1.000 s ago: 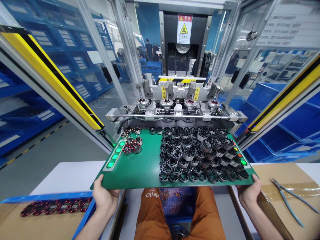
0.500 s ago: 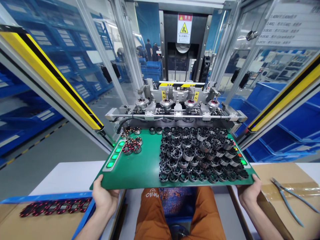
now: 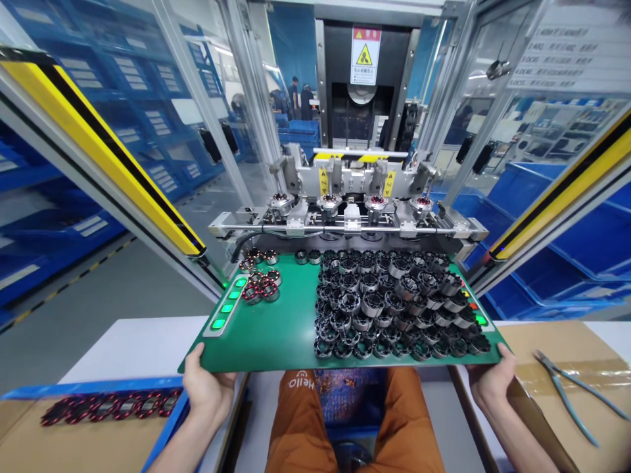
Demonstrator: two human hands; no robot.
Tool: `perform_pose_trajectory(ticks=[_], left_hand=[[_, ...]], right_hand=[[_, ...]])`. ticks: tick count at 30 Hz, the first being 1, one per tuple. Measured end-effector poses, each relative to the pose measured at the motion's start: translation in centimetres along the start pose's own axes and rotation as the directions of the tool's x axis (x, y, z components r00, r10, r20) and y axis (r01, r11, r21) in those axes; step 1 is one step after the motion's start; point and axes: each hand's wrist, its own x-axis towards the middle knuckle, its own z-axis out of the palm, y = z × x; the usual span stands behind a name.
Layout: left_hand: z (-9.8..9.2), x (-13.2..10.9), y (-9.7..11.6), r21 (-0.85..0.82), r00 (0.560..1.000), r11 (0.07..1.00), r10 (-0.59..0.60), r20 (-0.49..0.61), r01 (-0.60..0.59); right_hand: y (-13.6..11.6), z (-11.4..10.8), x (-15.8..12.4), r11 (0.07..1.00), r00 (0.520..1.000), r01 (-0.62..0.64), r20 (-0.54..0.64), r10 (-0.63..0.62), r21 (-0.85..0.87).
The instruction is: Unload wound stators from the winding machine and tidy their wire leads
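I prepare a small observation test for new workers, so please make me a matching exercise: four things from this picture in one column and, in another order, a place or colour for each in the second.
Column 1
1. Metal pliers with blue-grey handles
2. Close-packed row of dark rings wound with red wire
3. Square buttons at the left end of the flat green panel
4. Crowded black-and-silver rings

Column 2
A. In the blue-rimmed tray
B. On the panel's right part
C. On brown cardboard
D. Lit green

Right pairs: 1-C, 2-A, 3-D, 4-B
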Motion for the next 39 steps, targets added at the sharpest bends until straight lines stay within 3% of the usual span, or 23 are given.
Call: perform_pose_trajectory(ticks=[32, 39], left_hand=[[0.1, 0.0, 0.0, -0.005, 1.000, 1.000, -0.010, 0.015, 0.010], [0.0, 0.0, -0.1, 0.000, 1.000, 1.000, -0.006, 0.014, 0.006]], right_hand=[[0.1, -0.1, 0.1, 0.999, 0.997, -0.039, -0.073, 0.036, -0.037], [1.0, -1.0, 1.4, 1.000, 1.000, 0.001, -0.006, -0.002, -0.013]])
